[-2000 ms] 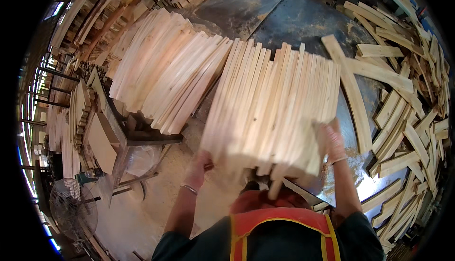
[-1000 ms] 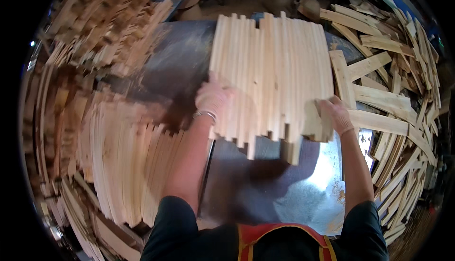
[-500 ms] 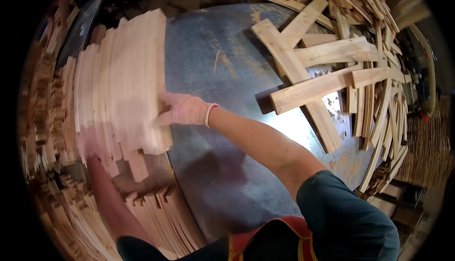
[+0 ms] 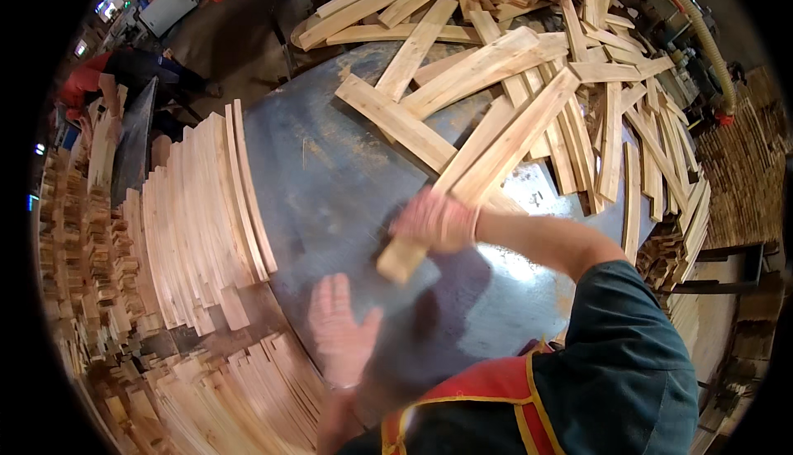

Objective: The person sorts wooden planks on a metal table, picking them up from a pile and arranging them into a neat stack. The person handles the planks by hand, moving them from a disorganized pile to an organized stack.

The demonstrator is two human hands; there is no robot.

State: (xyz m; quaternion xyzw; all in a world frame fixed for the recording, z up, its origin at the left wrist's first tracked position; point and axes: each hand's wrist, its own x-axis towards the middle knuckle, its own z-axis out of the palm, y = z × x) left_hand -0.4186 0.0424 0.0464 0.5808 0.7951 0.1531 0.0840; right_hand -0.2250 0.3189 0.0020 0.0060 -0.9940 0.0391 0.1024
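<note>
- Picture a clock laid over the worker's view, 12 being straight ahead. The right hand [image 4: 438, 222], in a light work glove, is just off centre toward 4, fingers curled closed around a pale wooden board [image 4: 401, 263]. It's a bit blurry.
- That board's near end pokes out below the hand toward 6, over the table. The rest heads up toward 1, among other planks, so I honestly can't tell if the fingers have caught a second one too.
- Left hand [image 4: 340, 331] is around 7, spread wide, thumb out, holding nothing. Also blurred, so I can't tell if it's touching the table below.
- Both are over a dark metal tabletop [image 4: 314, 166] with sawdust smears and a bright glare patch near 4.
- At 9 there's a neat row of slats [image 4: 190, 215], packed side by side, ends uneven, the ones closest to the hands gapping slightly.
- Between 7 and 8, another batch of slats [image 4: 239, 389], right by the left forearm.
- From 12 round to 3, a messy heap of loose planks [image 4: 529, 59], all crisscrossed.
- Way out at 2, a ribbed hose [image 4: 702, 34]; at 3, a tall stack of timber [image 4: 747, 166].
- Over at 10, another person [image 4: 87, 83] in a red top, bent beside more wood.
</note>
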